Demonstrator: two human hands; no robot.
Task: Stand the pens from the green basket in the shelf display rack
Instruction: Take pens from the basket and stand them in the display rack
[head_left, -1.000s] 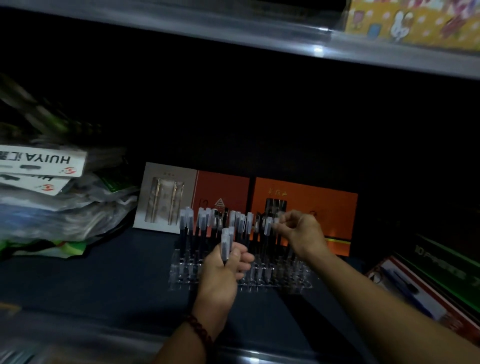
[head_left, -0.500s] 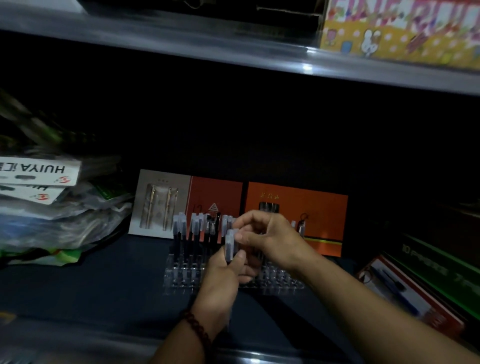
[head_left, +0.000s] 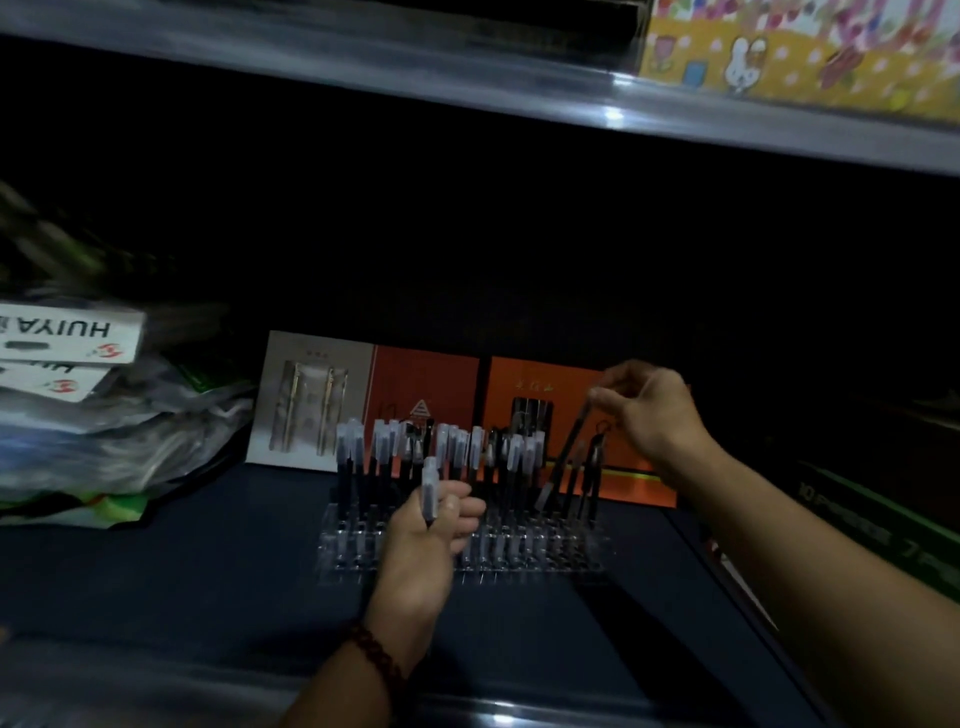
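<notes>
A clear acrylic display rack (head_left: 561, 556) stands on the dark shelf, with several black pens with frosted caps (head_left: 467, 452) upright in its rows. My left hand (head_left: 421, 545) grips a spare pen (head_left: 430, 488) upright in front of the rack. My right hand (head_left: 649, 410) is raised over the rack's right end and pinches the top of a dark pen (head_left: 566, 457), which slants down to the left toward the rack. The green basket is out of view.
Orange and grey pen gift boxes (head_left: 426, 395) lean behind the rack. A heap of plastic-wrapped packs (head_left: 104, 415) fills the left of the shelf. Boxed pen sets (head_left: 883, 540) lie at the right. The upper shelf edge (head_left: 467, 78) runs overhead.
My right hand took a pen from my left hand's bundle and carried it up and right, over the rack's right end. My left hand stayed in front of the rack.
</notes>
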